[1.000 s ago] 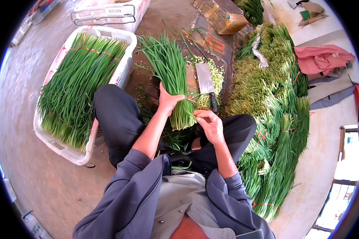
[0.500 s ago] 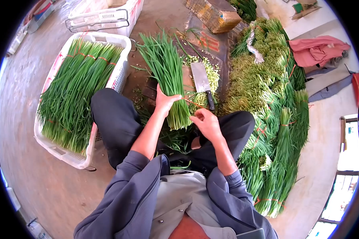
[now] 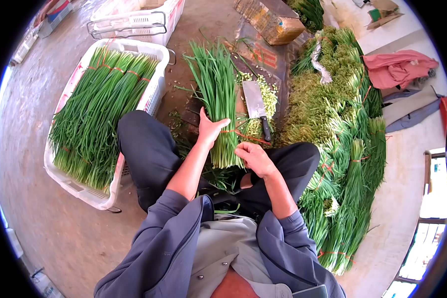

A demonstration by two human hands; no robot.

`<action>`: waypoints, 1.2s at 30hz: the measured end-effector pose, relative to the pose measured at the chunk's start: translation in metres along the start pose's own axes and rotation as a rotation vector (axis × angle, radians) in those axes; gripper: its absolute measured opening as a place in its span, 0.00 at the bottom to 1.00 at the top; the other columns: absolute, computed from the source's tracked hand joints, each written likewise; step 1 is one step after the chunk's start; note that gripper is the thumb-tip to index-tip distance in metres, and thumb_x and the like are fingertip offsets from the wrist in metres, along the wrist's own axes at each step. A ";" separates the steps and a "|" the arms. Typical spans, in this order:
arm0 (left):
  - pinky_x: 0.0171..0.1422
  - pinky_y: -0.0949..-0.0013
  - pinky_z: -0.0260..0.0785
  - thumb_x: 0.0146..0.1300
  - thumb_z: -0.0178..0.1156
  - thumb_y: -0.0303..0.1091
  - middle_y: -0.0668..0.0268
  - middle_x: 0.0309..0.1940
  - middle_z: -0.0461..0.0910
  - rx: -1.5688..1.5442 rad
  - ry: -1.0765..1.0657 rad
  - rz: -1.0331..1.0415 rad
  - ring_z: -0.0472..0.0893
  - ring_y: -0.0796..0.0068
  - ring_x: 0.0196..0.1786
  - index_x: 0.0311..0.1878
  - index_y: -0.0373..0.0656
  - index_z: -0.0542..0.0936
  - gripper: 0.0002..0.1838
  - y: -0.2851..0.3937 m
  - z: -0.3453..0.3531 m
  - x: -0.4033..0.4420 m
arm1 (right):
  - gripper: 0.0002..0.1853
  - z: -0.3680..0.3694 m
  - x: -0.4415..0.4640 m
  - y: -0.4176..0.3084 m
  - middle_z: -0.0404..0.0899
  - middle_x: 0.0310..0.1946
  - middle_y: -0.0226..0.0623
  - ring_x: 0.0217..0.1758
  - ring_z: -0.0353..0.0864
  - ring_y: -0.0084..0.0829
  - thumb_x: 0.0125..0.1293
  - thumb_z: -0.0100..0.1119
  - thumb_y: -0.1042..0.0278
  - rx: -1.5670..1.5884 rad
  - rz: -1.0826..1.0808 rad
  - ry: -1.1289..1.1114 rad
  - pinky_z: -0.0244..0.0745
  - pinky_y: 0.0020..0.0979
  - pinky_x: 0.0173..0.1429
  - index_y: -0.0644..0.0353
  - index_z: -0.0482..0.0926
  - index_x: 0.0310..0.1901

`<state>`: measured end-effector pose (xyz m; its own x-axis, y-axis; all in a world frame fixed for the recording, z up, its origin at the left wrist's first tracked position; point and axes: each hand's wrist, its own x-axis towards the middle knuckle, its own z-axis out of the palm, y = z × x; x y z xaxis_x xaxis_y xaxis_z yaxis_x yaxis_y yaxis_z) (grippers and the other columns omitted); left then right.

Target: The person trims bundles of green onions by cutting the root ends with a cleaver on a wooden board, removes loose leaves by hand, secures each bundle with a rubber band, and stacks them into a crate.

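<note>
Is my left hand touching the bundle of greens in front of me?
Touching. The head view shows your left hand around the bundle of greens, thumb laid across its front.

Bright green on the leaf bundle [image 3: 216, 89], paler at the stem ends [image 3: 227, 159], orange-red tie [image 3: 252, 138], black-handled silver cleaver [image 3: 255, 99], white crate [image 3: 156, 92] streaked red, black trousers [image 3: 146, 149]

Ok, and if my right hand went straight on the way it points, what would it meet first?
Your right hand would probably meet the green bundle's lower stems; its fingers look close beside them, perhaps touching.
</note>
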<state>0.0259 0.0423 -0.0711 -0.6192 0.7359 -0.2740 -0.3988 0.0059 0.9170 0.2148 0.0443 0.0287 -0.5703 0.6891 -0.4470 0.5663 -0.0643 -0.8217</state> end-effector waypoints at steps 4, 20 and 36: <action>0.64 0.63 0.76 0.47 0.78 0.20 0.53 0.61 0.78 -0.045 -0.053 -0.034 0.82 0.64 0.57 0.77 0.34 0.55 0.56 0.002 0.002 -0.004 | 0.15 -0.009 -0.033 -0.005 0.77 0.28 0.33 0.31 0.76 0.26 0.72 0.60 0.59 -0.039 -0.005 -0.131 0.73 0.36 0.39 0.66 0.81 0.42; 0.60 0.61 0.80 0.57 0.72 0.15 0.57 0.56 0.82 -0.226 -0.133 -0.087 0.85 0.64 0.52 0.70 0.34 0.65 0.39 -0.004 -0.001 0.000 | 0.11 -0.094 -0.049 -0.134 0.81 0.29 0.31 0.29 0.79 0.25 0.74 0.64 0.63 0.197 -0.426 -0.391 0.74 0.30 0.33 0.62 0.81 0.37; 0.60 0.64 0.79 0.57 0.71 0.13 0.57 0.56 0.82 -0.289 -0.087 0.017 0.85 0.66 0.53 0.70 0.33 0.67 0.38 0.009 -0.008 0.009 | 0.15 -0.027 -0.096 -0.068 0.78 0.20 0.27 0.18 0.74 0.17 0.75 0.61 0.56 0.193 0.001 -0.755 0.68 0.23 0.22 0.59 0.82 0.36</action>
<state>0.0109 0.0437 -0.0679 -0.5722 0.7895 -0.2221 -0.5728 -0.1909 0.7972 0.2471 0.0015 0.1369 -0.8596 0.0158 -0.5108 0.4931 -0.2370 -0.8371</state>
